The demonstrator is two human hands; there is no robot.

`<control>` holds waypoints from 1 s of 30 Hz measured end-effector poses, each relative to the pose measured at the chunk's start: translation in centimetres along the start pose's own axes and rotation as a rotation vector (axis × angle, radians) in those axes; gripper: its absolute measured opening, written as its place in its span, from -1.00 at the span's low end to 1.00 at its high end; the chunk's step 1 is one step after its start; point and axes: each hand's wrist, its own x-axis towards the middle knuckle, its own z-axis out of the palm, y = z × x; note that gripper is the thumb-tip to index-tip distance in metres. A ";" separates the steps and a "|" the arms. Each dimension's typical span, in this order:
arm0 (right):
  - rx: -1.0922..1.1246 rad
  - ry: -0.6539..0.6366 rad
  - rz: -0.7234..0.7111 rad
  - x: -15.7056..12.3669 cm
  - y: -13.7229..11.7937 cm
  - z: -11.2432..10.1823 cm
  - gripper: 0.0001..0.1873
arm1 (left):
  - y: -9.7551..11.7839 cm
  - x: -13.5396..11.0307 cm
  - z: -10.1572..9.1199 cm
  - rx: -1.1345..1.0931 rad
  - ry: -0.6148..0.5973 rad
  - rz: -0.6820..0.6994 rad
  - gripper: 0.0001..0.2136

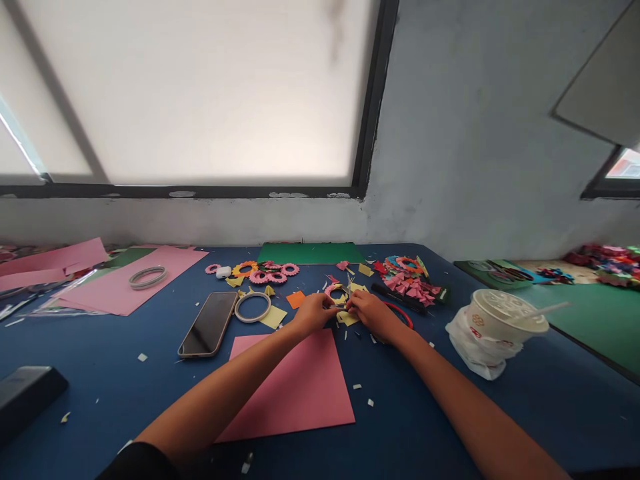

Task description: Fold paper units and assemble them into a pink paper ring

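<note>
Above the far edge of a pink sheet (300, 387), my two hands are close together with fingers bent inward. My left hand (316, 313) is closed in a pinch at a small thin thing too small to name. My right hand (374, 312) is closed too, its fingertips by a thin silvery object (349, 285) whose kind I cannot make out. Yellow paper pieces (347, 319) lie under and around the fingertips. Just beyond them is a pink scalloped ring (334, 289), partly covered. A red curved object (401, 315) shows behind my right hand, mostly hidden.
A phone (209, 325) and a tape roll (253, 307) lie left of my hands. Scalloped rings (274, 275) and pink folded pieces (413, 288) lie farther back, near a black pen (397, 298). To the right stands a lidded cup (505, 320) with a straw.
</note>
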 end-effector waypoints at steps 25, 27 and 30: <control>0.146 0.370 -0.153 -1.1 -10.9 -0.9 -0.83 | 1.2 -12.0 -3.1 -0.789 0.248 -0.048 -0.74; 0.159 0.388 -0.143 -1.3 -11.1 -0.9 -0.83 | 1.1 -12.1 -2.8 -0.799 0.245 -0.052 -0.74; 0.178 0.395 -0.117 -1.4 -11.4 -0.8 -0.84 | 1.0 -12.0 -2.6 -0.815 0.243 -0.046 -0.74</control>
